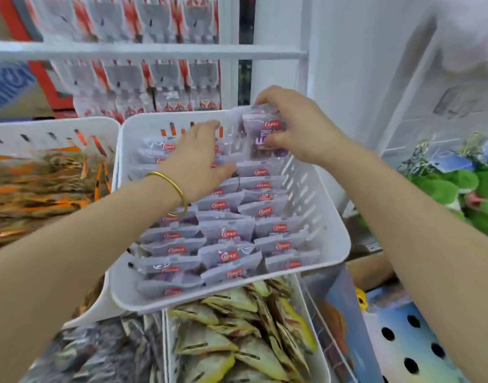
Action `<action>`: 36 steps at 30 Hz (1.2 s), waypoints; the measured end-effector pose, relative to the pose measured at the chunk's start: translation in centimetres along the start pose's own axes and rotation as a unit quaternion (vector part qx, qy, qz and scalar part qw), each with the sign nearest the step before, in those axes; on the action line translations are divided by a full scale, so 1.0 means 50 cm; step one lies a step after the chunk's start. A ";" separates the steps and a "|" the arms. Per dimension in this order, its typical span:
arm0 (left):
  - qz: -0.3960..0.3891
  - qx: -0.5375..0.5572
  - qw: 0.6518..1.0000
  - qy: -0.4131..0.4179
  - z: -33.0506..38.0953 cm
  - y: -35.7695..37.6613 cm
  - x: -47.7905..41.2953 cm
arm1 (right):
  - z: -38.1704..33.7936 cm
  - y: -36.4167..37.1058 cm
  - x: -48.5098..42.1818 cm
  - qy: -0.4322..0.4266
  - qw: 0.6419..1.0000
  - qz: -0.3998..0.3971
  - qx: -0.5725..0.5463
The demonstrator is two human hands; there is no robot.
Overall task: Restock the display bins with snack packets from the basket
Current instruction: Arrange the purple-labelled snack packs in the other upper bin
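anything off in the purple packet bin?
Nothing spilled or torn. The purple snack packets lie in fairly even rows in the white slotted plastic bin. Only the bunch that the right hand grips at its back right corner stands out of line; the left hand lies flat on the back rows.

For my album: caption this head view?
Right hand holds packets at the back of the bin; left hand reaches over the rows.

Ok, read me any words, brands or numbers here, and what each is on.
None can be read.
Red labels on the purple packets in the white bin: blurred.
White print on the held packet in the right hand: blurred.
White letters on the blue box: cut off, blurred.
Print on the hanging packets: blurred.
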State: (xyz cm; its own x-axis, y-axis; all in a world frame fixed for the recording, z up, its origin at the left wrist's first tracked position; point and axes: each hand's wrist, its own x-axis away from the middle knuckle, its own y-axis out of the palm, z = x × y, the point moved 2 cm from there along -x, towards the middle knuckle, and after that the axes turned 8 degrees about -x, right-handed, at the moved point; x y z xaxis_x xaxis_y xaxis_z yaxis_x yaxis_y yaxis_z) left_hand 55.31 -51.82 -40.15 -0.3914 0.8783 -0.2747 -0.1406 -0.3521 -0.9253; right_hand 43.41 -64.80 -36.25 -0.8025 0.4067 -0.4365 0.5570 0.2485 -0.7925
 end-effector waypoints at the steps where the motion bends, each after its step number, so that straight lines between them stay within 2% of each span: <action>1: 0.003 0.006 1.000 -0.002 -0.001 0.005 -0.002 | 0.011 0.008 -0.010 0.007 1.000 -0.008 0.012; 5: 0.024 0.013 1.000 0.009 -0.003 0.019 -0.005 | 0.041 0.025 -0.037 0.050 0.998 -0.044 -0.004; 8: 0.024 0.002 1.000 0.020 -0.003 0.023 -0.008 | 0.044 0.027 -0.046 0.074 0.993 -0.083 0.039; 11: 0.025 -0.019 0.999 0.031 -0.004 0.027 -0.020 | 0.038 0.026 -0.043 0.055 0.990 -0.101 0.086; 17: 0.017 -0.044 0.998 0.046 0.007 0.035 -0.040 | 0.015 0.037 -0.029 0.046 0.985 -0.134 0.094; 19: 0.013 -0.068 0.996 0.058 0.011 0.040 -0.044 | 0.010 0.028 -0.021 0.035 0.988 -0.106 0.111; 22: -0.017 -0.127 0.989 0.072 0.014 0.051 -0.046 | 0.016 -0.005 0.027 0.042 0.988 0.027 0.143; 24: -0.047 -0.182 0.979 0.076 0.014 0.060 -0.045 | 0.016 -0.023 0.070 0.070 0.985 0.111 0.116; 28: -0.048 -0.212 0.973 0.077 0.018 0.061 -0.042 | 0.022 -0.024 0.109 0.121 0.974 0.186 0.040; 31: -0.043 -0.216 0.971 0.090 0.032 0.062 -0.047 | 0.013 -0.011 0.098 0.126 0.973 0.189 0.046; 36: -0.078 -0.230 0.967 0.075 0.031 0.074 -0.047 | -0.009 0.012 0.118 0.131 0.976 0.107 0.135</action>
State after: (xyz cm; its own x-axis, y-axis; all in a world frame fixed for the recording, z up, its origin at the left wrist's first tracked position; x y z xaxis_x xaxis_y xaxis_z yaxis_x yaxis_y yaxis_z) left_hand 54.31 -55.69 -42.50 -0.2574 0.9583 -0.1245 0.2451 -0.0599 -0.9677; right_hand 39.07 -61.86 -39.11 -0.5723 0.6433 -0.5086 0.6006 -0.0934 -0.7940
